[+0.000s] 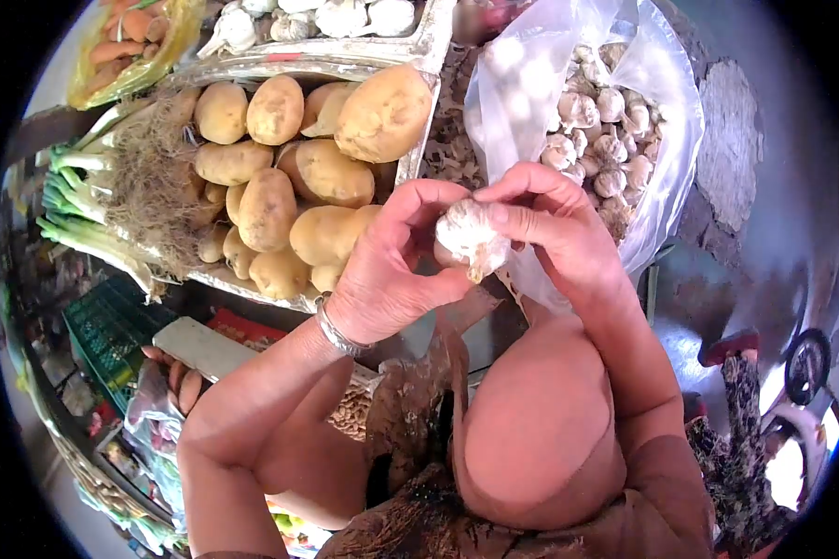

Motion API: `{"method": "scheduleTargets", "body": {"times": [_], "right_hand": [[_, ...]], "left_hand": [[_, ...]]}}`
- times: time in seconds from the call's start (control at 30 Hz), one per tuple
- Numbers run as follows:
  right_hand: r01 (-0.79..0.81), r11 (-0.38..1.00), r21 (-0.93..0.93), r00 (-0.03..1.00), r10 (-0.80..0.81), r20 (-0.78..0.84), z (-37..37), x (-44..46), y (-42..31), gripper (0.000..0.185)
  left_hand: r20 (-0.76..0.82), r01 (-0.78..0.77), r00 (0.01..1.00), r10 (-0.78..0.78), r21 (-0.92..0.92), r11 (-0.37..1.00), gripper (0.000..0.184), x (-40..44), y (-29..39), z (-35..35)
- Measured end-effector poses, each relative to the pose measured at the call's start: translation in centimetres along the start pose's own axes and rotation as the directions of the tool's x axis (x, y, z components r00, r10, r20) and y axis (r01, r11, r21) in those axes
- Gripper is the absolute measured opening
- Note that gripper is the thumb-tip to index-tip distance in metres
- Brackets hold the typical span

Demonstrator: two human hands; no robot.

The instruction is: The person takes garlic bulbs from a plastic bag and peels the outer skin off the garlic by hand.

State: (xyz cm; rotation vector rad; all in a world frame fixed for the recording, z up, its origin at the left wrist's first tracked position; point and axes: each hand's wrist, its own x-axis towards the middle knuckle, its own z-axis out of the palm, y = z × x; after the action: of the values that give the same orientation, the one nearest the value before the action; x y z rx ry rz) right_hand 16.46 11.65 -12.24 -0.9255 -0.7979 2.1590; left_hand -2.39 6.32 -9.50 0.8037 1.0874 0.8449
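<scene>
Between both my hands is a white garlic bulb [474, 235], its pointed end turned down toward me. My left hand [387, 265] grips it from the left, thumb below and fingers above, with a bracelet at the wrist. From the right, the thumb and fingers of my right hand [555, 219] pinch its upper side. Just beyond my right hand, a clear plastic bag [667, 210] stands open with several garlic bulbs [611, 144] inside. Dry garlic skins [449, 121] lie to the left of the bag.
Potatoes [270, 205] fill a box at the left, beside leeks [93, 205] with long roots. White garlic [340, 17] sits in a box at the back, near carrots [132, 33] in a yellow bag. A green crate [112, 335] stands lower left. My knee [536, 424] rises below my hands.
</scene>
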Motion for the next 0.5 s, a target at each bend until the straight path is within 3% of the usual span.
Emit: {"method": "scheduleTargets", "body": {"times": [0.07,0.13,0.27,0.4,0.5], "right_hand": [[-0.059,0.998,0.016,0.998,0.059,0.032,-1.0,0.0,0.3,0.009],[-0.019,1.0,-0.016,0.999,0.019,0.043,-0.8,0.0,0.3,0.007],[-0.061,0.998,-0.023,0.998,0.061,-0.031,-1.0,0.3,1.2,0.007],[-0.075,0.988,-0.132,0.993,0.062,-0.097,-0.8,0.2,1.0,0.01],[-0.101,0.995,-0.011,0.988,0.099,-0.118,-0.8,0.2,1.0,0.015]], "left_hand": [[0.032,-0.009,0.999,0.008,0.03,1.0,0.065,-0.1,-0.2,-0.3],[0.042,-0.005,0.999,0.003,0.049,0.999,0.064,-0.1,-0.3,-0.4],[0.099,-0.029,0.995,0.03,-0.016,0.999,0.065,0.0,-0.3,-0.8],[0.134,0.023,0.99,-0.032,0.068,0.997,0.07,0.0,0.5,-0.7],[0.139,0.044,0.989,-0.042,-0.011,0.999,0.072,0.2,0.8,-0.4]]}}
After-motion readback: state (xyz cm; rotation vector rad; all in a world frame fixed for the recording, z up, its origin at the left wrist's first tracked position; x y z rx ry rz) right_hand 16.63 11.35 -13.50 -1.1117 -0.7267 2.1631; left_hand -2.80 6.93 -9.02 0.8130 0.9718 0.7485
